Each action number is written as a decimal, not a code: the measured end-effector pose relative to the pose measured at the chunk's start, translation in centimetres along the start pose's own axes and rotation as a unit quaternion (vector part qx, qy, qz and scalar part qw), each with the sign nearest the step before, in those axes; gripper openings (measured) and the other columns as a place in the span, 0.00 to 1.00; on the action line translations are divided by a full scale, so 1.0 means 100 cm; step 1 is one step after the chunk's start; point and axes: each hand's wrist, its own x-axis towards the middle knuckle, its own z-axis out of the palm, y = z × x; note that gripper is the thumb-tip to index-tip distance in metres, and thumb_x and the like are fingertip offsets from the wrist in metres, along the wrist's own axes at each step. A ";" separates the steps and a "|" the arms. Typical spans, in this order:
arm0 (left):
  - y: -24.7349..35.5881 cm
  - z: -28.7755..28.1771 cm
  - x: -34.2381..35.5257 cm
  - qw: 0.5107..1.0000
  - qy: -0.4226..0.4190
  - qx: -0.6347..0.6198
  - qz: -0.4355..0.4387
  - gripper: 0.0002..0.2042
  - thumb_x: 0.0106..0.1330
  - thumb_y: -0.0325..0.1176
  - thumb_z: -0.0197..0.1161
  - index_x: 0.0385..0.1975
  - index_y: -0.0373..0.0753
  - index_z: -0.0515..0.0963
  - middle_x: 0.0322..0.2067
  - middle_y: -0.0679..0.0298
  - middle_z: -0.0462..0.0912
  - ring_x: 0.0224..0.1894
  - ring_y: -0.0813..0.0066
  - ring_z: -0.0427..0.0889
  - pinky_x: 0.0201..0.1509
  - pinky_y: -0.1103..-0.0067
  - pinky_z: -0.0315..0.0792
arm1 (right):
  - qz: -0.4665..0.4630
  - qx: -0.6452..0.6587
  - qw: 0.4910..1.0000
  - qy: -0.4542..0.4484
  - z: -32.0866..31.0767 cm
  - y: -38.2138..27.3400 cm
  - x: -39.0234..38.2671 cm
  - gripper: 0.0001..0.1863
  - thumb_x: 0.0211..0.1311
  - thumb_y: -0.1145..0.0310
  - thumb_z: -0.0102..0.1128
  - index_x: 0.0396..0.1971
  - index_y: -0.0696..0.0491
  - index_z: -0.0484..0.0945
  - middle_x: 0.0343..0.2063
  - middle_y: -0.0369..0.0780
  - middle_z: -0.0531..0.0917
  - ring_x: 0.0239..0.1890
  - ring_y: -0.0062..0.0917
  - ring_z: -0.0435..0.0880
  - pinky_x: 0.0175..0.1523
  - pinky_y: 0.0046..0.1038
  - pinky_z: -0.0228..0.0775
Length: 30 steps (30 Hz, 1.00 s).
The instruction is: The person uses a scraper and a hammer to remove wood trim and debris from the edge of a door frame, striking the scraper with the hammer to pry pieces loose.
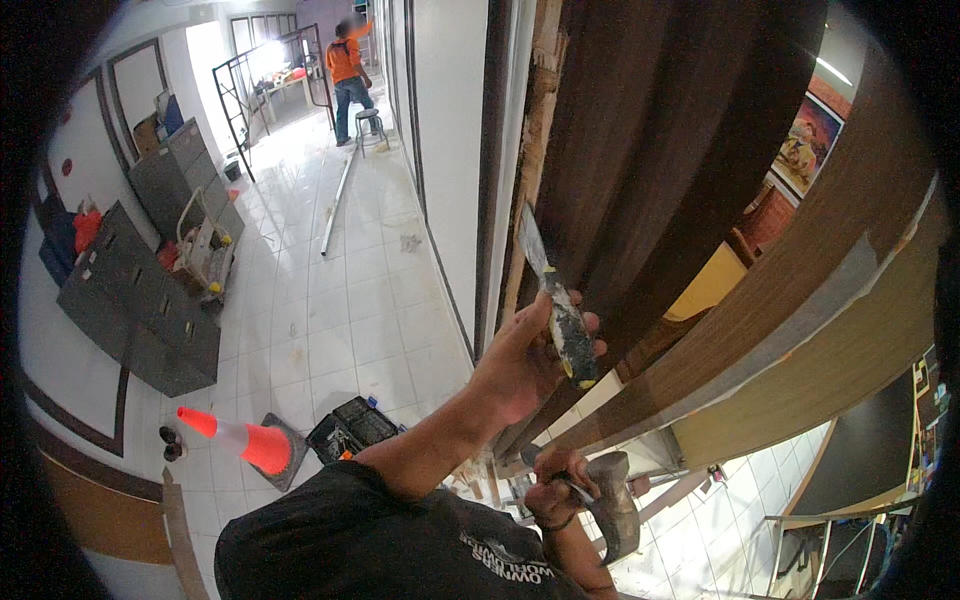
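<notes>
My left hand [525,355] is raised and shut around a chisel [565,320] with a worn black and yellow handle. Its flat metal blade points up and rests against the raw light wood edge of a door frame [535,130]. Lower down, my right hand [553,495] grips a hammer [612,500] by its handle, with the dark metal head held just right of the hand and below the chisel. A dark brown wooden door panel [660,150] stands right beside the blade.
An orange traffic cone [245,442] lies on the white tiled floor beside a black crate [350,425]. Grey filing cabinets [140,300] line the left wall. A long metal bar [338,200] lies down the corridor. A person in an orange shirt [346,70] stands far off by a stool [370,122].
</notes>
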 end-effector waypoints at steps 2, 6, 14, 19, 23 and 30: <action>-0.002 0.001 0.000 1.000 -0.005 -0.010 -0.005 0.20 0.64 0.49 0.50 0.45 0.39 0.66 0.37 0.59 0.77 0.41 0.66 0.79 0.44 0.76 0.76 | 0.038 0.027 0.999 0.026 0.010 0.003 0.013 0.17 0.61 0.56 0.40 0.19 0.53 0.60 0.14 0.35 0.64 0.17 0.20 0.62 0.22 0.20 0.55; 0.002 -0.008 0.002 1.000 -0.009 -0.014 0.005 0.20 0.64 0.48 0.51 0.45 0.39 0.66 0.38 0.59 0.77 0.42 0.66 0.78 0.44 0.76 0.76 | 0.107 0.086 0.990 -0.012 -0.012 -0.034 0.038 0.13 0.54 0.61 0.45 0.20 0.55 0.66 0.16 0.41 0.67 0.20 0.32 0.67 0.27 0.30 0.60; 0.003 -0.003 0.003 0.999 -0.042 -0.012 0.013 0.19 0.63 0.47 0.52 0.45 0.38 0.66 0.39 0.58 0.76 0.42 0.66 0.78 0.45 0.76 0.76 | 0.075 0.059 0.995 0.030 0.004 0.000 0.000 0.26 0.61 0.47 0.39 0.14 0.53 0.62 0.12 0.35 0.66 0.15 0.21 0.64 0.21 0.22 0.57; -0.002 0.002 0.006 1.000 0.016 0.013 0.012 0.17 0.64 0.46 0.52 0.45 0.42 0.68 0.35 0.62 0.77 0.38 0.67 0.78 0.45 0.71 0.74 | 0.070 0.143 0.984 0.081 0.017 -0.003 0.017 0.16 0.62 0.56 0.42 0.26 0.55 0.61 0.17 0.35 0.68 0.14 0.17 0.62 0.19 0.18 0.56; 0.000 0.006 0.006 0.999 0.018 0.022 0.029 0.15 0.64 0.44 0.51 0.44 0.42 0.69 0.35 0.62 0.77 0.38 0.67 0.78 0.45 0.71 0.74 | 0.095 0.210 0.968 0.101 0.017 -0.007 0.019 0.15 0.61 0.58 0.46 0.32 0.54 0.58 0.16 0.34 0.66 0.14 0.14 0.61 0.17 0.16 0.55; 0.002 0.006 -0.007 0.996 0.020 -0.067 0.051 0.12 0.66 0.43 0.46 0.39 0.41 0.67 0.27 0.66 0.72 0.24 0.76 0.72 0.29 0.80 0.70 | 0.076 0.192 0.976 0.070 0.012 -0.006 0.017 0.19 0.62 0.52 0.45 0.29 0.54 0.57 0.14 0.33 0.65 0.13 0.14 0.62 0.16 0.17 0.54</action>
